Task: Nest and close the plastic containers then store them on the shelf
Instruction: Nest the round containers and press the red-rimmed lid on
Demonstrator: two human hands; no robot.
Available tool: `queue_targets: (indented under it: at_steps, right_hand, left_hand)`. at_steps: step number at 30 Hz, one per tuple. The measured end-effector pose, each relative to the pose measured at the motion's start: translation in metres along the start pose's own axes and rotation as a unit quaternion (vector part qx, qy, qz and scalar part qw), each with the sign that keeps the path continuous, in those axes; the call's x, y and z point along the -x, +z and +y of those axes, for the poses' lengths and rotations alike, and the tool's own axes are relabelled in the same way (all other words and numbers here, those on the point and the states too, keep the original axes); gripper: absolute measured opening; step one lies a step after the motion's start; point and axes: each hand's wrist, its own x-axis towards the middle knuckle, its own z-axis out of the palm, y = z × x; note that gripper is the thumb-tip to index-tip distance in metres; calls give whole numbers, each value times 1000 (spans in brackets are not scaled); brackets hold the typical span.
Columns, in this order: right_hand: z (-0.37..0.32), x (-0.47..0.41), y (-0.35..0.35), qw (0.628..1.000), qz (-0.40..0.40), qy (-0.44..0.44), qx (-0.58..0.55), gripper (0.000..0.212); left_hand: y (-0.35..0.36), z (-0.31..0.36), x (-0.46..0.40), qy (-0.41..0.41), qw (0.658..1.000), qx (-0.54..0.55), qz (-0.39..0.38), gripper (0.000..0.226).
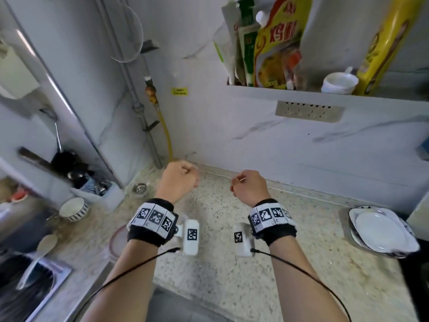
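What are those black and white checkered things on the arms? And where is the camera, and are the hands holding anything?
The camera sits on a person's head and looks down, so you see what they see: their own two arms over a speckled kitchen counter. The checkered squares are printed markers on black wristbands, probably so a computer can track where the hands are. Thin black cables run back from them.

The left hand and the right hand both have their fingers curled into loose fists, and I see nothing held in either.

On the counter lie a stack of white plates at the right, a striped bowl at the left, and a clear container with a pinkish rim, partly hidden behind the left arm. A shelf above carries food packets and a white cup.
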Motion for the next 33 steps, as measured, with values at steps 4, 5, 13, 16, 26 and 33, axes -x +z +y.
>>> queue_targets:
  at_steps: [4,5,13,16,26,33]
  right_hand:
    - [34,-14,34,997,-68,48,4,22]
    - [40,-17,40,995,-76,57,12,24]
    - [71,-28,101,982,-134,127,42,32]
    - [69,-32,123,978,-143,144,56,35]
    - [56,-39,213,956,-173,203,122,31]
    - [60,-35,266,943,-158,254,146,29]
  left_hand:
    - [12,-56,-7,-66,998,-18,-1,14]
    - [13,-68,-8,-84,996,-17,2,14]
    - [-12,-168,-15,-202,978,-32,41,23]
    - [-31,-201,-22,-241,968,-45,50,25]
    - [-80,-311,-52,-304,934,-185,-19,46]
    - [-104,-359,-76,-346,917,-193,-52,57]
